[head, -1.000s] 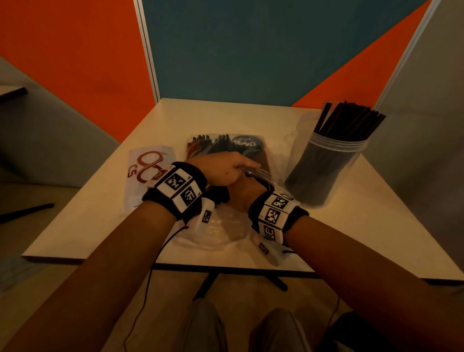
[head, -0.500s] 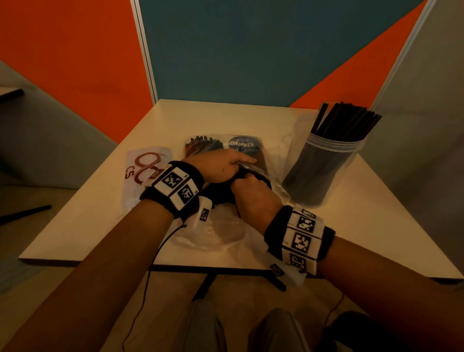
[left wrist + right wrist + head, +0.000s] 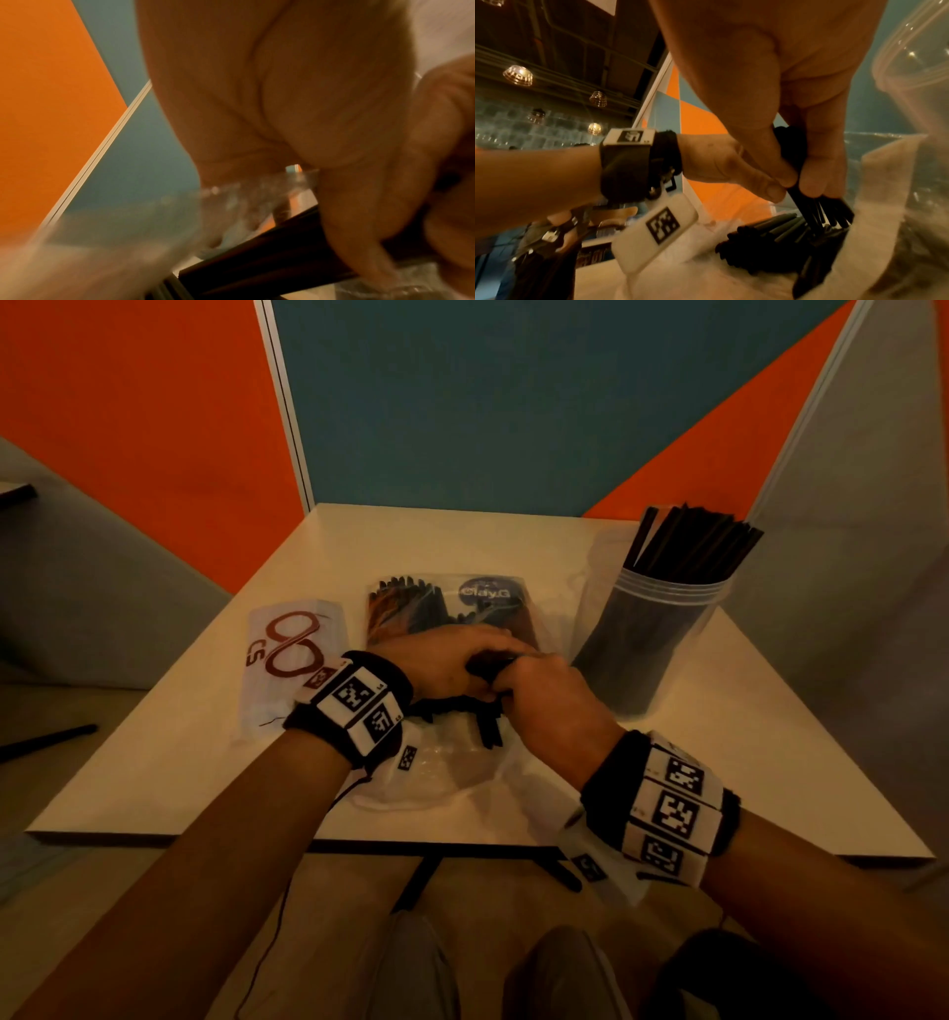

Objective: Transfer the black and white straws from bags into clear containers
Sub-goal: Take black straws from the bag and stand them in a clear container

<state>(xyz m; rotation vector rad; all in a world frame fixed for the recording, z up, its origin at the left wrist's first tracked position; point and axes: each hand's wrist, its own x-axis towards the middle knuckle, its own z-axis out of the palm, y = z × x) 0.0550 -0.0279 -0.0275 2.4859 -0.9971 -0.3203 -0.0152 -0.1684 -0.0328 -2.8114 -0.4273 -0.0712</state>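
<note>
A clear bag (image 3: 441,773) of black straws lies mid-table, its printed end (image 3: 482,593) pointing away from me. My left hand (image 3: 447,660) holds the bag near its mouth; in the left wrist view its fingers (image 3: 321,101) curl over the clear film (image 3: 244,194) above the black straws (image 3: 270,263). My right hand (image 3: 544,701) grips a small bunch of black straws (image 3: 490,734) at the bag mouth. Thumb and fingers of the right hand (image 3: 798,178) clamp that bunch (image 3: 816,209), while more straws (image 3: 770,233) lie inside the bag. The clear container (image 3: 652,629) at right holds several black straws.
A flat white bag (image 3: 287,649) with a red logo lies left of the straw bag. The pale table (image 3: 744,737) ends close to me. Orange and teal partition panels (image 3: 462,403) wall in the far side. The clear container's rim (image 3: 911,60) stands close beside my right hand.
My right hand has drawn back toward me from under the left hand, bringing a bunch of black straws out at the bag mouth. The left hand stays on the bag.
</note>
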